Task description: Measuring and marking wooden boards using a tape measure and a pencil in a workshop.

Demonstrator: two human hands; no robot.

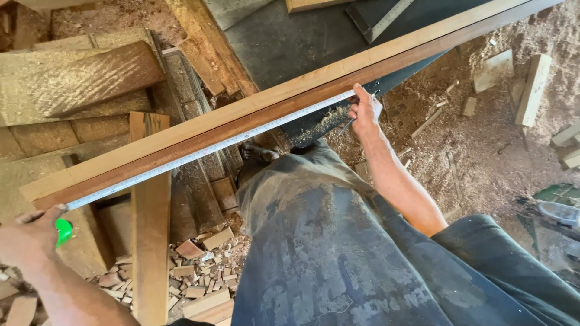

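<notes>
A long wooden plank runs slantwise from the lower left to the upper right. A measuring tape blade lies stretched along its near edge. My left hand grips the green tape case at the plank's left end. My right hand presses the tape's free end against the plank and holds a thin pencil-like tool. My dusty dark trousers and one foot fill the lower middle.
Rough boards are stacked at the left, and an upright board stands under the plank. Small wood offcuts litter the floor below. Sawdust and scrap blocks cover the ground at the right. A metal square lies on a dark sheet.
</notes>
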